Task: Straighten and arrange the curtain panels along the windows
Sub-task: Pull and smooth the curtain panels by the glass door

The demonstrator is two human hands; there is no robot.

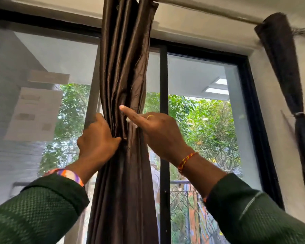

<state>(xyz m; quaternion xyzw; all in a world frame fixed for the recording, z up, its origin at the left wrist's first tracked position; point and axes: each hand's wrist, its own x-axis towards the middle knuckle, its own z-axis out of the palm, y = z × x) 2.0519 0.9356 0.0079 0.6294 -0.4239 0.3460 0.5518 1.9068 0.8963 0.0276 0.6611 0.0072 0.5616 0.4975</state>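
The left hand (pixel 97 138) has its fingers (pixel 118 139) curled round the gathered folds of the brown satin curtain panel (pixel 125 67), pinching the bunch at its narrowest point. The right hand (pixel 157 132) sits at the other side of the same bunch — its forefinger (pixel 128 110) is stretched straight across the folds, touching the cloth, the remaining fingers loosely bent; whether they hold any fabric cannot be told. A thin ring (pixel 150 116) shows on that hand, a red-and-yellow thread band (pixel 186 162) on its wrist, a multicoloured wristband (pixel 69 174) on the left, and dark green sleeves (pixel 42 208) on both arms.

The panel hangs from the top of the window, in front of the black sliding frame (pixel 164 120), between the two panes. A second dark curtain (pixel 285 67) — tied at its middle — hangs at the window's right edge. Green trees (pixel 206 129) and a railing (pixel 183 199) show through the glass.
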